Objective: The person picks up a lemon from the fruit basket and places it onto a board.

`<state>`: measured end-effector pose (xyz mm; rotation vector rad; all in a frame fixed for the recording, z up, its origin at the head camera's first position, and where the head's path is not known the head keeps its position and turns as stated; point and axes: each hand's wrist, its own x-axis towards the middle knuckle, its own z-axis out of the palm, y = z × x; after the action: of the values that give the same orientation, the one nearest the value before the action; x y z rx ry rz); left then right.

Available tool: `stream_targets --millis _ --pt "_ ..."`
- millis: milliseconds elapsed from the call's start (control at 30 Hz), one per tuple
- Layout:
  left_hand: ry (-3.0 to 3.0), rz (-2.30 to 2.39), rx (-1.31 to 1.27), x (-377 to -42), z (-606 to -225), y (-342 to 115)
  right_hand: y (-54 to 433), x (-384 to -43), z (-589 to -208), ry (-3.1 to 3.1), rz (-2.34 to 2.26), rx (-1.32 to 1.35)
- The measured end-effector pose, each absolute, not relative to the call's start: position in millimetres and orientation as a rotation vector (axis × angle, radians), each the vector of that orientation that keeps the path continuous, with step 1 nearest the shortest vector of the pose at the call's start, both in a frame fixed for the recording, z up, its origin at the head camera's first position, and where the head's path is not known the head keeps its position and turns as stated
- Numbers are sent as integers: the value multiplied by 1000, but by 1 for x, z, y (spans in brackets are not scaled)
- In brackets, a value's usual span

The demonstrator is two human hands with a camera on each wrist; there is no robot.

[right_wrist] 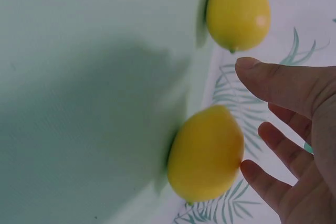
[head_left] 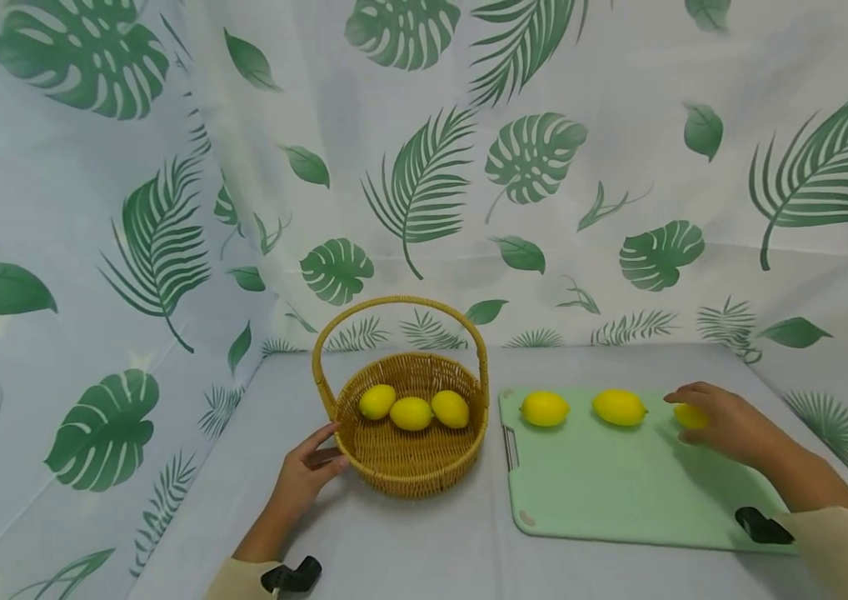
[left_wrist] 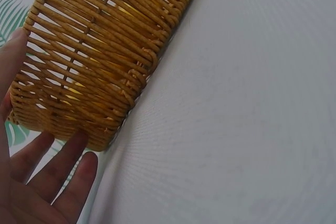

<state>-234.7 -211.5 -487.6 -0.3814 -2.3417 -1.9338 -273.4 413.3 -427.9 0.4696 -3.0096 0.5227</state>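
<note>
A wicker basket with an arched handle holds three yellow lemons. Against its left side rests my left hand, fingers spread and nearly straight; the left wrist view shows the fingertips by the woven wall. On the right, a pale green cutting board carries a row of three more lemons along its far edge. My right hand is over the rightmost lemon, partly covering it. Thumb and fingers stand apart around that lemon in the right wrist view, without a visible grip.
The left lemon and middle lemon lie on the board beside the right hand. A metal-coloured handle piece is on the board's left edge. White cloth covers the table; leaf-printed curtains rise behind and at both sides.
</note>
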Motion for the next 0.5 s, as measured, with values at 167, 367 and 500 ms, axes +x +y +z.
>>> stream_targets --millis 167,367,500 --pt "-2339 -1946 -380 -234 -489 -211 399 -263 -433 -2979 535 520" --pt "-2333 -1940 -375 -233 -487 -211 376 -259 -433 -2937 495 569" --pt "-2327 -1944 -376 -233 -486 -210 360 -258 -432 -2941 483 571"
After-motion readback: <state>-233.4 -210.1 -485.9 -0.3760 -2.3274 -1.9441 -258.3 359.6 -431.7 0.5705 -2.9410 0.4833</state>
